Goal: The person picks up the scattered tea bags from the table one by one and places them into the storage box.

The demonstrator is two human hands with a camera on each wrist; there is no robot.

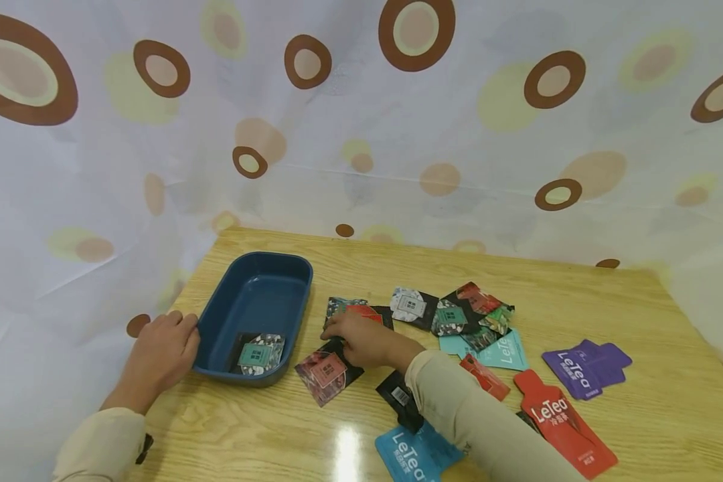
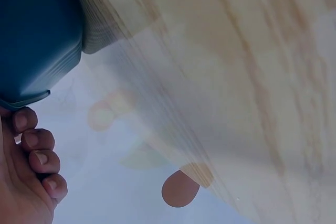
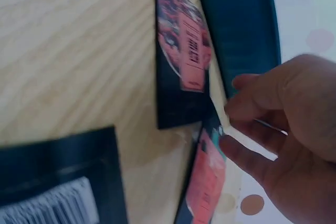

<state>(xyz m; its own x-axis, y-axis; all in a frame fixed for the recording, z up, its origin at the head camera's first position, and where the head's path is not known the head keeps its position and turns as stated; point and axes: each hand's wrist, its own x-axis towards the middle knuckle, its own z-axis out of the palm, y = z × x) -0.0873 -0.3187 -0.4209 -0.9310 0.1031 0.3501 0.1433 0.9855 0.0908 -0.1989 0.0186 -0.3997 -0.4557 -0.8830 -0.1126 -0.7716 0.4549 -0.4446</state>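
My left hand [image 1: 164, 351] grips the left rim of a deep blue plastic bin [image 1: 304, 288]; in the left wrist view its curled fingers [image 2: 44, 161] lie at the rim, the thumb hidden. One black sachet with a green label [image 1: 256, 355] lies inside the bin. To the right of it, my right hand [image 1: 367, 340] reaches over several tea sachets. Its thumb and forefinger are apart in the right wrist view, close to the edges of a pink-label sachet [image 3: 184, 61] and a second pink-label sachet [image 3: 207, 182]. Beyond this hand lies a red-label sachet [image 1: 370, 312].
More black sachets [image 1: 412, 308] overlap at the back centre. LeTea packets lie to the right: purple [image 1: 578, 368], red [image 1: 563, 422] and light blue [image 1: 509, 351]. A blue packet [image 1: 410, 455] and a barcoded black sachet [image 1: 400, 395] lie nearer. A spotted curtain [image 1: 397, 134] hangs behind the table.
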